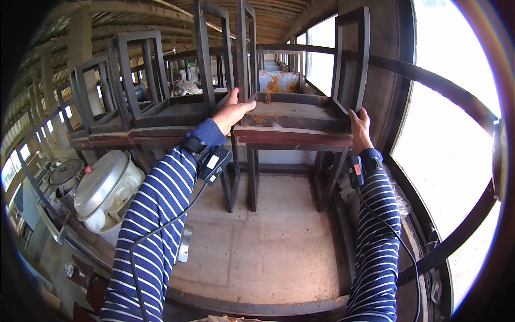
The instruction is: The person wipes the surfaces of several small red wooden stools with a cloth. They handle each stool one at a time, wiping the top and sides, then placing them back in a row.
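An upside-down metal-framed stool (297, 120), rusty along its edge, rests with its legs up on a dark red stool top (295, 138). At its left corner, my left hand (234, 110) has its fingers behind the upright leg and its thumb along the frame. Around the right corner, by the other leg, my right hand (361, 128) is closed. The lower stool stands upright on a wooden board (257, 241). More inverted stools (173, 116) form a row to the left.
A large lidded aluminium pot (102, 185) and a smaller lidded pot (66, 173) stand at the left. A curved dark metal bar (434, 78) crosses the bright window at the right. A metal rim (257, 308) edges the board near me.
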A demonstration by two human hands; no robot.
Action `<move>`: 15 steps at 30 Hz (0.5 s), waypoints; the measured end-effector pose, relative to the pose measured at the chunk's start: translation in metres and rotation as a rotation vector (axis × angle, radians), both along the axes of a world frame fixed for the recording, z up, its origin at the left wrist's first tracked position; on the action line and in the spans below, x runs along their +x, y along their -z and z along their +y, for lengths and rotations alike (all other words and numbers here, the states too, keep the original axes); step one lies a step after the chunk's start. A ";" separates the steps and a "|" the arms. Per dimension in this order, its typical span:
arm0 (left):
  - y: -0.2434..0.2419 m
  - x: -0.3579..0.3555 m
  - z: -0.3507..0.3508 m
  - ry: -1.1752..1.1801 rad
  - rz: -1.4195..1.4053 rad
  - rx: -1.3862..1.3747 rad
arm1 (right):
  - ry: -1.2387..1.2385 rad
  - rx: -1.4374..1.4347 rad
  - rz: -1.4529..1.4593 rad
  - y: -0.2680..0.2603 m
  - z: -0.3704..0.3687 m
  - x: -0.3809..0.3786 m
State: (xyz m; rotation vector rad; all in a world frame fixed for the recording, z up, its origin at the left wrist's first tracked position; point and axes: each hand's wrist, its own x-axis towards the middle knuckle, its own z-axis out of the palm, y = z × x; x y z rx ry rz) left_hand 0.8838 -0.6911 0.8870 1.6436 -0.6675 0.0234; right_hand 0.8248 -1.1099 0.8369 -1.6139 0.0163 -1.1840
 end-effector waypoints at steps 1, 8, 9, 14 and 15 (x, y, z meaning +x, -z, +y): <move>0.002 0.002 0.000 -0.023 0.003 -0.019 | -0.003 -0.008 -0.006 0.000 0.002 -0.004; 0.000 -0.001 0.007 -0.090 0.004 -0.013 | 0.091 -0.077 -0.039 0.003 0.038 -0.050; -0.001 -0.004 0.010 -0.087 0.011 -0.008 | 0.117 -0.090 -0.047 0.002 0.047 -0.058; -0.005 -0.010 0.017 -0.081 -0.037 -0.051 | 0.059 -0.092 -0.194 -0.005 0.087 -0.103; -0.004 -0.005 0.014 -0.099 -0.051 -0.062 | 0.088 -0.084 -0.167 -0.005 0.091 -0.112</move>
